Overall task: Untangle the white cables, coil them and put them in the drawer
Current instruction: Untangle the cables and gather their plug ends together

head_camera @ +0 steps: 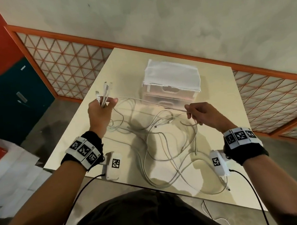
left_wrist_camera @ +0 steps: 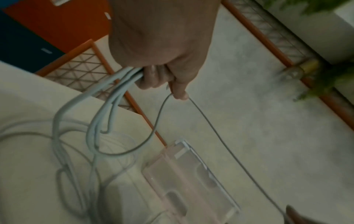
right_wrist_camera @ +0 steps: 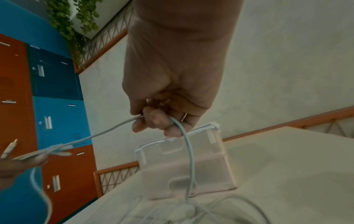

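- On the pale table point(head_camera: 219, 91) sits the biggest thing, a see-through drawer box point(head_camera: 172, 87) with a white cloth on top. Its drawers look shut.
- Next come the white cables point(head_camera: 165, 146). Most of them lie in a loose, messy heap on the table, between the two hands and in front of the drawer box. One loop hangs over the near edge of the table.
- Then the left hand point(head_camera: 99, 114). It is held up over the far left side of the table. Its fingers point(left_wrist_camera: 151, 77) are curled tight around a bunch of cable ends, and the plugs stick up out of the top of the fist.
- Then the right hand point(head_camera: 201, 115). It is up over the right side, just in front of the drawer box. Its fingers point(right_wrist_camera: 153, 121) pinch one cable.
- Last, that one cable point(head_camera: 150, 101). It runs almost straight from the left hand across to the right hand, so it lies left to right. From the right hand the rest of it drops down into the heap.
- I think the job is still at the untangling step. The right hand is nearer the heap, so it can slide along this cable to pull it free while the left hand keeps the ends.
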The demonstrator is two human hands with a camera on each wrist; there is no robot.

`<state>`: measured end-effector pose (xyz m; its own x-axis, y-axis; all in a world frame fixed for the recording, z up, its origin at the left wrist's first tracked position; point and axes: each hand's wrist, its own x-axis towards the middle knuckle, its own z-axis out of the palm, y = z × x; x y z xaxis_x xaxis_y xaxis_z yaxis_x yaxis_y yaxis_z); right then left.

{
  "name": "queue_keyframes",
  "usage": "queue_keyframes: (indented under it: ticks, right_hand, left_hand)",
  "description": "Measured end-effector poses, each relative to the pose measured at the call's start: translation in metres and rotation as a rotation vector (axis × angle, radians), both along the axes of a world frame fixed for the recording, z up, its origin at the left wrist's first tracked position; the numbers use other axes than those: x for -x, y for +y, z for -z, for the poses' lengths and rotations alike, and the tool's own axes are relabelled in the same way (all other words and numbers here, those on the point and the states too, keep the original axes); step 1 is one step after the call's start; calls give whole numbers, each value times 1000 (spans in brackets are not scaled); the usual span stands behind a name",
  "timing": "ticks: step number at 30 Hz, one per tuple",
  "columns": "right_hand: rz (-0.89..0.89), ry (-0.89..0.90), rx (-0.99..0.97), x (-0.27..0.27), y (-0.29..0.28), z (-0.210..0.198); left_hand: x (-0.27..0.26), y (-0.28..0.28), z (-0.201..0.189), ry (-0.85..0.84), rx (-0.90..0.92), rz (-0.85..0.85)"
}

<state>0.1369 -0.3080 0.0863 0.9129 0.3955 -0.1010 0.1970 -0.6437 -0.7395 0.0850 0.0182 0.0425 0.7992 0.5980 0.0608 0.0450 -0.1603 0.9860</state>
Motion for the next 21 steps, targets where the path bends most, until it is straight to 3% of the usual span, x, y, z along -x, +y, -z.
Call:
queue_keyframes:
  ticks: [5,10,13,18,21]
  right_hand:
    - [49,-221,-47,0,2,-20]
    - [-85,-225,68,4,25,-42]
    - [-190,-179,51,12,46,-50]
    - [-250,-262,-13,17,68,-64]
    - [-205,-245,-21,13,59,-61]
  left_hand:
    - [1,-15,8,115,-50,17]
    - [4,-34,-20,-54,34,162]
    - [5,-51,-34,-92,145,442]
    - [13,-66,-38,149,111,950]
    - [17,-61,-34,137,157,915]
